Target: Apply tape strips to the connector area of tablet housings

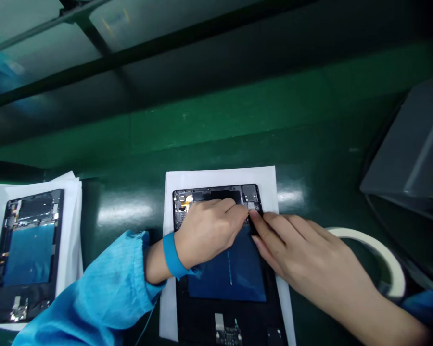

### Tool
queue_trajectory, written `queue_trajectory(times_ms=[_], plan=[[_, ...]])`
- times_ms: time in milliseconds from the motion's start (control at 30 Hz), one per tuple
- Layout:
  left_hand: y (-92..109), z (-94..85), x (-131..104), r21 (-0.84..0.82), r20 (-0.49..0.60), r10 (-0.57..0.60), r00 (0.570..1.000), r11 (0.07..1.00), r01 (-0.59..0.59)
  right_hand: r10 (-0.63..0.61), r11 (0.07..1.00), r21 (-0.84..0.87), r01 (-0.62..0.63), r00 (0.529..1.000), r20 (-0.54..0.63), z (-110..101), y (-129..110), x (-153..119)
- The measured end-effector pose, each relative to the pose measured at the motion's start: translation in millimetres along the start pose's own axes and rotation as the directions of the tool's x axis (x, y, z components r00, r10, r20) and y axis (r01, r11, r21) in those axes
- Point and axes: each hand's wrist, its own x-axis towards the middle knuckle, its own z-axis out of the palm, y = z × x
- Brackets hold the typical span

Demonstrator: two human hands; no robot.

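An opened tablet lies on white paper, its circuit parts and dark blue battery panel facing up. My left hand, with a blue band at the wrist, reaches across the tablet's upper half, fingers curled in and the tips near its upper right edge. My right hand comes in from the right; its index finger and thumb touch that same edge, close to my left fingertips. Whatever is between the fingers of either hand is too small or too hidden to name.
A second opened tablet rests on white sheets at the left. To the right lie a roll of cream tape and a dark grey box-like object. A dark rail crosses beyond the green table.
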Motion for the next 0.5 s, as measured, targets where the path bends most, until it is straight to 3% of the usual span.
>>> queue_trajectory(times_ms=[367,500], plan=[[-5.0,2.4,1.2,-0.026,-0.029,0.023,0.999,0.999,-0.024,0.02,0.998,0.056,-0.021,1.0,0.019,3.6,3.6,5.1],[-7.3,2.6,2.8,-0.035,-0.068,0.015,0.998,0.999,-0.017,0.041,0.996,0.076,-0.044,0.998,0.042,-9.9,2.5,2.1]])
